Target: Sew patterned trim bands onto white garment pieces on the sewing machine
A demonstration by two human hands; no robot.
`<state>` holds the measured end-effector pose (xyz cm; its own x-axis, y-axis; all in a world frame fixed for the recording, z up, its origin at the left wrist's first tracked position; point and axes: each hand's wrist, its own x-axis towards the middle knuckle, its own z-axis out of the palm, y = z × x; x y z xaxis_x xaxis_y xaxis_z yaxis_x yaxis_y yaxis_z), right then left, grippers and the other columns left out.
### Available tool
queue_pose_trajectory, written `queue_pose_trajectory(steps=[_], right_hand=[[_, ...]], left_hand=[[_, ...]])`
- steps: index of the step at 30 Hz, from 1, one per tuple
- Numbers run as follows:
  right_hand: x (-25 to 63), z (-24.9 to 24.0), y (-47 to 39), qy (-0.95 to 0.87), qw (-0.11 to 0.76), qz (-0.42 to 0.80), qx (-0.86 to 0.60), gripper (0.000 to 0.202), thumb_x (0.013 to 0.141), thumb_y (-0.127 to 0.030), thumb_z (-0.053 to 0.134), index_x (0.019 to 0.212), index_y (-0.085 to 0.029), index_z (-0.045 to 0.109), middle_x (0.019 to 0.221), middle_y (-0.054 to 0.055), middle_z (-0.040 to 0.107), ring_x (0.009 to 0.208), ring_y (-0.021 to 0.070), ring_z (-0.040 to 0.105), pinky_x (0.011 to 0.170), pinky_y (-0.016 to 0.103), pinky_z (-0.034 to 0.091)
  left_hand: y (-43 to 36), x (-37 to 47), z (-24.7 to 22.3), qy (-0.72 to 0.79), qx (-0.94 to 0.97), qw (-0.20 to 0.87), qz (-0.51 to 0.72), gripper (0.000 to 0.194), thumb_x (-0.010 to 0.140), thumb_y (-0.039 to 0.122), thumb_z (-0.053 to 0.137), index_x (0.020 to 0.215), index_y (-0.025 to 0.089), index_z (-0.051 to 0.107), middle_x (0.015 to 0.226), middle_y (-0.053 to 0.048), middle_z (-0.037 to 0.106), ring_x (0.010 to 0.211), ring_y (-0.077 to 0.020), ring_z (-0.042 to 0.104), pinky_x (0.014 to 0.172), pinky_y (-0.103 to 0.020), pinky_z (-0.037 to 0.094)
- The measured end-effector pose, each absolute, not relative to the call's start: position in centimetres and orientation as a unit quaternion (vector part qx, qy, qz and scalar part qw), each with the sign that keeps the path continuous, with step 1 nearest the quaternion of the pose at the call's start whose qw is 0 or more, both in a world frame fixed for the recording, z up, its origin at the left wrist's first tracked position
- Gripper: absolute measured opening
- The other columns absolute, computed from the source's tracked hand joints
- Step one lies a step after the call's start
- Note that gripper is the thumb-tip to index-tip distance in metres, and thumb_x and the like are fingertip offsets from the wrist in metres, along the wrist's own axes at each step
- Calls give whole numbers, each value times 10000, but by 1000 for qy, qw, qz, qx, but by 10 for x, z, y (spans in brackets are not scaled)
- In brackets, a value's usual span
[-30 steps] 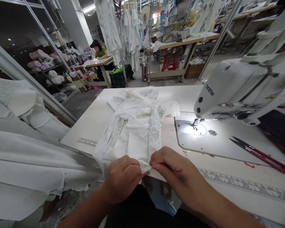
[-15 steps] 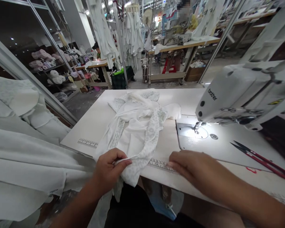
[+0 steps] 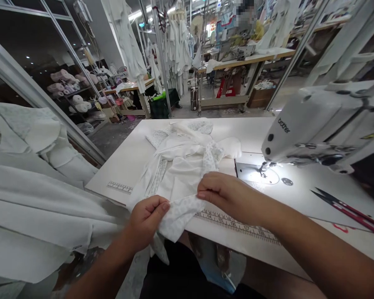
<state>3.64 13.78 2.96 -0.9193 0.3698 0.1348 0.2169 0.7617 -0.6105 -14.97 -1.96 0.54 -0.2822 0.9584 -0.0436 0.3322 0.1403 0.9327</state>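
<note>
One pale-print band (image 3: 183, 214) of a white garment (image 3: 187, 166) is being pinched at two places. The left grip (image 3: 146, 220) is clamping its edge between thumb and fingers, and the right grip (image 3: 221, 193) is doing likewise farther along, so the upper edge is stretching nearly straight between them. Below that edge the band is spreading downward — its lower part is hanging at the front of the worktop (image 3: 126, 160). The rest of the garment is lying rumpled beyond both grips, while a narrow cloth end (image 3: 160, 251) is dangling just below the left one. Printed ruler marks (image 3: 237, 226) are running below the right grip and off to its right; a shorter scale (image 3: 120, 187) is showing beyond and left of the left grip. Beyond the right grip, to its right, a white sewing machine (image 3: 314, 128) is standing with light falling on a metal plate (image 3: 249, 173). Red-handled snips (image 3: 352, 209) are lying well to the right of that grip — untouched. White cloth (image 3: 31, 216) is draping left of the left grip.
</note>
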Motion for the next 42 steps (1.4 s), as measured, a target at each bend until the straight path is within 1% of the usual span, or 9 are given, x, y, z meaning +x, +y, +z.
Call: queue_pose_trajectory(steps=[7,12,16,20,25,28,32,36,42], right_hand=[[59,24,143,-913,78,317,-244,284,955,-402,411,776,-218,531,786,22,577,705,178,536,612,304,414],[67,23,154,-896,122,345,-251,260,934,-407,434,904,-233,625,887,45,618,805,199,581,699,337,461],[67,24,154,-900,120,350,-229,288,940,-403,428,861,-228,643,882,51,604,836,200,581,737,351,466],[69,24,150,-899,135,349,-226,264,936,-392,447,882,-227,646,874,49,586,818,195,576,717,348,470],[73,16,150,-895,157,348,-228,264,948,-382,446,873,-238,654,858,50,591,814,198,579,709,354,491],[73,7,146,-904,212,275,-251,224,941,-348,471,955,-246,670,942,72,613,903,231,580,746,390,505],[64,6,121,-907,320,155,-227,252,919,-206,502,1145,-205,615,1091,100,610,1036,248,543,846,417,494],[49,14,92,-907,307,227,-177,372,901,-102,473,1260,-195,503,1011,59,640,909,173,594,747,310,522],[44,16,86,-918,268,241,-167,402,867,-100,477,1261,-179,464,870,23,639,777,172,609,634,306,505]], left_hand=[[-11,-154,-2,659,454,400,446,322,877,417,504,681,161,503,637,35,389,630,-113,352,589,-220,310],[-11,-158,-6,656,441,406,459,325,872,423,503,677,163,485,647,39,374,634,-112,332,591,-223,298],[-12,-158,-7,668,443,393,451,320,876,419,498,685,162,502,645,38,383,635,-113,345,592,-224,308],[-11,-156,-5,684,458,366,435,272,872,393,530,748,158,583,681,19,487,682,-128,436,639,-228,361],[-8,-150,-3,669,460,382,442,194,837,348,617,877,168,679,861,-27,649,857,-183,564,758,-247,426],[-7,-144,-3,656,433,403,469,214,845,360,614,832,162,694,815,-26,659,811,-171,572,717,-236,433],[-6,-134,-4,637,425,434,474,207,843,351,626,831,161,707,786,-18,673,757,-154,580,671,-224,437],[-4,-125,-1,619,464,420,475,190,853,304,609,889,159,725,823,-29,697,787,-168,604,712,-242,460],[-3,-119,5,622,503,399,448,188,852,298,590,832,168,725,803,-34,699,780,-185,619,734,-282,481]])
